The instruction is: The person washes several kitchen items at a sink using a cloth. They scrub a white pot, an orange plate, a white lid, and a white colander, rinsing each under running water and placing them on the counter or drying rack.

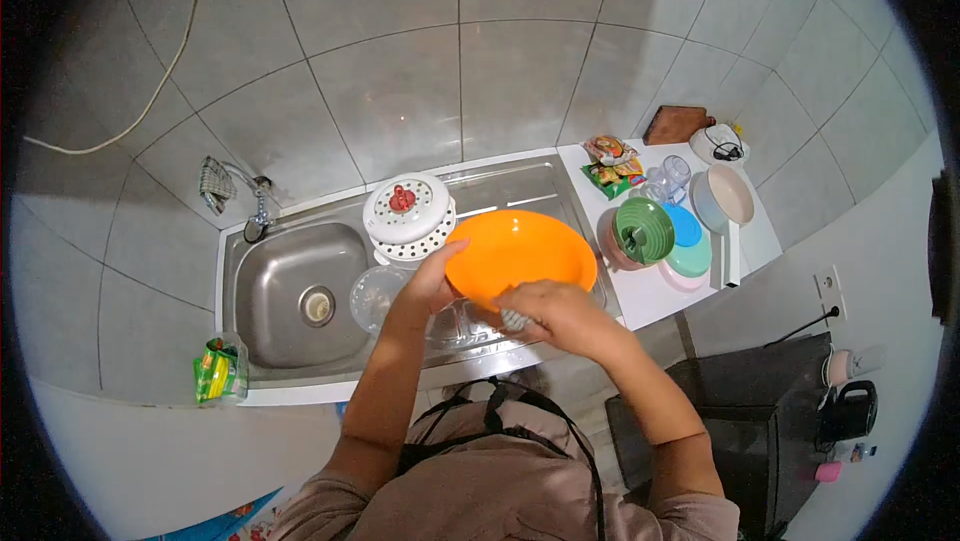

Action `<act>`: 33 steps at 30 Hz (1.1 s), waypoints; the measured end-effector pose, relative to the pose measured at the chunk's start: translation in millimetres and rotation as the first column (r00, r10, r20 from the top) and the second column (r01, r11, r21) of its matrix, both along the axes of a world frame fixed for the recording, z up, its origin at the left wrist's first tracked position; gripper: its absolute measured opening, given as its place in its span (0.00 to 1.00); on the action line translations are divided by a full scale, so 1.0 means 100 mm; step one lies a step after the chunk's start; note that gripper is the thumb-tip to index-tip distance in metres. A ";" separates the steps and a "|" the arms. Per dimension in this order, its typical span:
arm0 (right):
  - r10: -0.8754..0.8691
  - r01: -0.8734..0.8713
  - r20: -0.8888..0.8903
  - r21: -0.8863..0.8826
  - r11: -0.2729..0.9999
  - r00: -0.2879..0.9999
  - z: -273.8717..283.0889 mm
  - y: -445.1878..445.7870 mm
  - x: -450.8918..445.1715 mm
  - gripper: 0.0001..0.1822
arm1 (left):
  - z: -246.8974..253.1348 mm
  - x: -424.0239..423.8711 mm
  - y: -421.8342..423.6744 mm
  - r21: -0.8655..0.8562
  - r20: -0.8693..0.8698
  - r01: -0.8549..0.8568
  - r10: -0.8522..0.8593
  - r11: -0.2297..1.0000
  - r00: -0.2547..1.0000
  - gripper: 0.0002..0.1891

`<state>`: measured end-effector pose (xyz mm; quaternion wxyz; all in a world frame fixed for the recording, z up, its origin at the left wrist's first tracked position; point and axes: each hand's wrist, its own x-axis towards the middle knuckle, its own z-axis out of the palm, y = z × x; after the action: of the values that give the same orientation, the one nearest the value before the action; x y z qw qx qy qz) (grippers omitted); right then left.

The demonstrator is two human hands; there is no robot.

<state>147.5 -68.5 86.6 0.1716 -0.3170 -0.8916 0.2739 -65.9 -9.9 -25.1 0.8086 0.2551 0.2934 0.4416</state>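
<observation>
An orange bowl [517, 252] is held tilted above the drainboard of a stainless steel sink [525, 177]. My left hand [436, 278] grips its left rim. At the lower rim is my right hand [559, 316], closed around a bunched striped cloth [514, 320] that touches or lies close to the bowl; the contact is partly hidden by the fingers. Just left of the bowl stand a white dotted lid with a red knob [409, 203] and a white dotted container [420, 248] under it. A clear plastic bowl [375, 297] sits beside my left wrist, at the basin's edge.
The sink basin [300, 256] and a faucet [259, 215] with a checked cloth [216, 181] are at left. Sponge packets [217, 372] stand at the front left corner. The right counter holds green bowls [643, 232], a saucepan [724, 200], plastic lids [688, 252], glassware [670, 177] and a cutting board [675, 125].
</observation>
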 end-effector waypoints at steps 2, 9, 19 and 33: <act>0.060 -0.055 0.035 -0.139 0.989 0.998 -0.21 0.07 0.06 0.24 | -0.13 0.06 -0.02 0.018 0.016 -0.096 0.096 0.995 0.995 0.25; -0.474 0.457 -0.027 0.320 0.830 0.880 -0.68 0.24 0.03 0.25 | -0.06 0.25 -0.06 0.109 0.096 -0.308 0.299 0.945 0.949 0.27; -0.346 0.421 -0.446 0.080 0.904 0.826 -0.93 0.41 -0.43 0.20 | -0.41 0.50 -0.15 0.178 0.036 -0.311 0.310 0.934 0.950 0.27; -0.074 0.184 -0.225 0.524 0.832 0.972 -0.59 0.54 -0.36 0.22 | 0.10 0.16 -0.09 0.344 -0.582 0.310 -0.058 0.886 0.811 0.31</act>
<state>111.2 -14.7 27.2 0.3589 -0.2870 -0.8877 0.0288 -49.6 -18.9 -14.7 0.6527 0.5691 0.3858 0.3183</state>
